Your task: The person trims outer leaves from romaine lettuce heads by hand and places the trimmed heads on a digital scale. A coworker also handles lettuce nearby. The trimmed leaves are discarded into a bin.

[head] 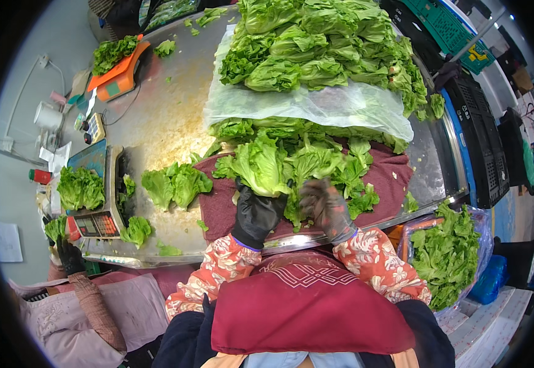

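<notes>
My left hand (257,214), in a black glove, grips a head of green lettuce (261,168) by its base, leaves pointing away from me. My right hand (324,204), in a grey, stained glove, is just right of it, blurred, with fingers curled; whether it holds anything is unclear. Loose lettuce leaves (352,177) lie beyond and around my right hand on a dark red cloth (391,172). Behind the cloth, a large stack of lettuce heads (303,46) rests on and under a white sheet (303,103).
On the metal table (175,106), left, are lettuce pieces (177,184), a weighing scale (96,223) bearing lettuce and an orange scale (117,83). A co-worker's gloved hand (69,255) holds lettuce at the far left. A lined crate of leaves (446,257) stands right; black crates (474,138) lie behind it.
</notes>
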`<state>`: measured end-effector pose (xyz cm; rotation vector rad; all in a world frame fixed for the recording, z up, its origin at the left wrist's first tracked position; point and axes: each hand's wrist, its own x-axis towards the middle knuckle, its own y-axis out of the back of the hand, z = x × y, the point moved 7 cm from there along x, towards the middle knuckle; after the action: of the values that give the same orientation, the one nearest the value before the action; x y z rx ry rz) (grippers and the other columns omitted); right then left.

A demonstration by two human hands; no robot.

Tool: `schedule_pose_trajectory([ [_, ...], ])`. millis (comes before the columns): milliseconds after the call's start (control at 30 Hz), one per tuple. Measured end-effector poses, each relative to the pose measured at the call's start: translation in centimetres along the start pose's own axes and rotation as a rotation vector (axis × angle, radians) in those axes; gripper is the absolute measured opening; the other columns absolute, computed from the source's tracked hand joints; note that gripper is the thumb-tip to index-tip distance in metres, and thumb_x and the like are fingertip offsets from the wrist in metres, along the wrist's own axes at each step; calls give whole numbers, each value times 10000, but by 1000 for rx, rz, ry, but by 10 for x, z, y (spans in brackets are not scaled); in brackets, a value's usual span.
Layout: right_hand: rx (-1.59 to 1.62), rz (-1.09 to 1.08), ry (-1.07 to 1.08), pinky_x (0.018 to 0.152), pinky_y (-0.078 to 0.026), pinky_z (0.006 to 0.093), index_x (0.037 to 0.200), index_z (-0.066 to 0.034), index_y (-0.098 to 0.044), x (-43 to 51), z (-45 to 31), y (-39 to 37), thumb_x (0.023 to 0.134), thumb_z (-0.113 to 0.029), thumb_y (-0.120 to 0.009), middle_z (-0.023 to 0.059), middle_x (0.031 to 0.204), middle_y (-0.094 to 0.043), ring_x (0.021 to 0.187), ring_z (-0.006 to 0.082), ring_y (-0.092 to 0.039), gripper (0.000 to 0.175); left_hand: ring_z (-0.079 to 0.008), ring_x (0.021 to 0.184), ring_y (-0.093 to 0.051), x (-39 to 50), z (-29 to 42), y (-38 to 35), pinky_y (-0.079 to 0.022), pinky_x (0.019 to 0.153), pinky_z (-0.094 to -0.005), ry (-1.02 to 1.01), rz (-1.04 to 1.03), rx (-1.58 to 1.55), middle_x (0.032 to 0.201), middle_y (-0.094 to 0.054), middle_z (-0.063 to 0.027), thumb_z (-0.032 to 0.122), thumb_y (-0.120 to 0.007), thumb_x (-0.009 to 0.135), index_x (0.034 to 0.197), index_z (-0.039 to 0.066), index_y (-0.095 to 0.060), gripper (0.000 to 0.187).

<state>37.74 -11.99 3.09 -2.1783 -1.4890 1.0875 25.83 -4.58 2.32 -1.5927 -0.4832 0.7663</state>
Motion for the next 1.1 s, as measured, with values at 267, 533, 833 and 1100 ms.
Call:
schedule_pose_trajectory([
  [267,-358,-195,36,634,-497,221,1244,37,-451,0,10,-30,910,-345,-602,86,962,-646,732,119,-634,528,-288,1092,-531,-12,-18,11,-449,921,-448,119,-172,291,1298,-492,-103,441,-400,976,1393,170,-337,502],
  [533,-227,-227,87,625,-500,223,1239,44,-446,-4,16,-32,904,-348,-616,109,967,-665,744,128,-646,543,-271,1071,-532,-11,-13,31,-456,895,-431,22,-12,358,1284,-491,-96,429,-393,981,1377,165,-356,477],
  [833,-699,45,152,647,-498,271,1076,47,-568,-3,-15,-30,876,-249,-649,107,939,-643,772,167,-636,366,-239,1060,-543,-13,-23,-10,-405,976,-421,148,-105,195,1273,-524,-95,467,-452,945,1354,106,-393,549],
  [1100,-1241,-138,694,687,-471,363,1050,1,-620,-21,-42,-61,828,-163,-659,148,892,-596,810,294,-594,278,-219,1234,-454,-17,-13,1,-343,1054,-378,122,-57,236,1369,-461,-70,388,-404,999,1413,102,-327,509],
])
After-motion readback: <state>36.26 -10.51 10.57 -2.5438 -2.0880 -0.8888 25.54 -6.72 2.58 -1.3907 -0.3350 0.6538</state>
